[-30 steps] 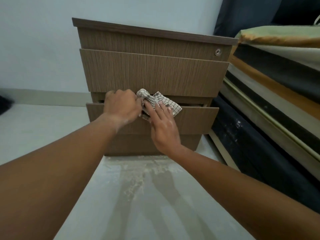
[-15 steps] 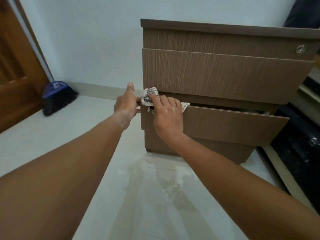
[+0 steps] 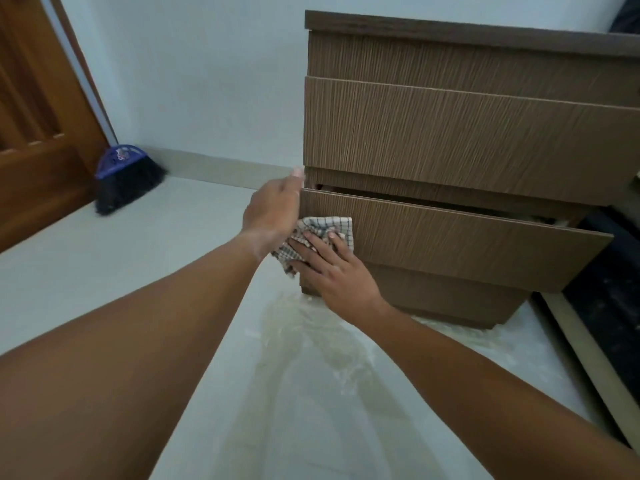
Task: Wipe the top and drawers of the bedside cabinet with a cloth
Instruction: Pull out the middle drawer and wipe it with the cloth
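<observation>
At the frame's left a blue-capped broom [image 3: 124, 178] stands by a wooden door [image 3: 34, 133]. At centre, the left hand [image 3: 273, 213] sits at the pulled-out lower drawer's [image 3: 450, 240] left edge (fingers hidden, grip unclear). The crumpled, white, dark-checked cloth [image 3: 325, 230] slants from lower left to upper right on the drawer front. The right hand [image 3: 332, 268] presses it with flat fingers. The brown bedside cabinet [image 3: 450, 133] fills the right.

Single head-worn view — set low and close before the bedside cabinet [image 3: 460, 140], facing forward and down across its front, with floor [image 3: 166, 244] left of the cabinet also in frame.
</observation>
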`<state>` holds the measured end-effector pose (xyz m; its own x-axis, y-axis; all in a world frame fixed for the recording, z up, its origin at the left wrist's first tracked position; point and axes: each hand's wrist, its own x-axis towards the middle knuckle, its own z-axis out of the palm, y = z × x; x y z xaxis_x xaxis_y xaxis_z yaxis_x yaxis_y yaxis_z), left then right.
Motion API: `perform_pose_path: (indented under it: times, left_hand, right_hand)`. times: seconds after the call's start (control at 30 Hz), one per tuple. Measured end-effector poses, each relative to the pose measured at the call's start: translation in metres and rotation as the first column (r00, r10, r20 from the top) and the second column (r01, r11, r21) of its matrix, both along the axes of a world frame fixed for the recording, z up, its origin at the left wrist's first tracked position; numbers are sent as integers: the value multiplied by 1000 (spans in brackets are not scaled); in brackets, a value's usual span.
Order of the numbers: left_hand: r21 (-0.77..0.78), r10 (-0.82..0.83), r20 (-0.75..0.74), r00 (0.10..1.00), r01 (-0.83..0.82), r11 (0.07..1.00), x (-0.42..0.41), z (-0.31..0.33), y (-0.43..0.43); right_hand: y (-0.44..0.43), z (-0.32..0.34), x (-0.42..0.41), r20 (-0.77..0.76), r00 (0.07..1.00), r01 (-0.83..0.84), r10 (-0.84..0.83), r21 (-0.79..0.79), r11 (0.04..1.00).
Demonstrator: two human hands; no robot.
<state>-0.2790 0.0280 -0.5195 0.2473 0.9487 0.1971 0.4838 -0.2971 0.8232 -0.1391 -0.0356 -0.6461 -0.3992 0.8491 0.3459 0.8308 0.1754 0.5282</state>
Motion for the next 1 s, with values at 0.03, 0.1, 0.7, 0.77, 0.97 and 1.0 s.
perform_pose_path:
  times: [0.03, 0.1, 0.7, 0.77, 0.97, 1.0]
  left_hand:
    - [68, -49, -68, 996, 54, 996, 4, -1, -1]
    - [172, -68, -153, 986, 95, 981, 10, -5, 0]
    - [663, 268, -573, 775, 246, 707, 79, -4, -63]
    - [661, 249, -574, 780, 262, 703, 94, -4, -73]
    - [676, 241, -503, 830, 204, 708, 119, -4, -82]
    - [669, 236, -485, 842, 182, 721, 123, -3, -80]
  right_hand:
    - [-6, -5, 9, 29, 1000, 2, -2, -20, 1000]
    - [-18, -8, 30, 70, 998, 5, -2, -44, 999]
    - [-119, 8, 141, -158, 963, 247, -217, 208, 946]
    - [-127, 14, 150, -238, 943, 300, -234, 298, 906]
    - [-143, 12, 171, -611, 715, 619, -341, 326, 715]
    - [-143, 9, 174, -706, 640, 665, -304, 309, 680]
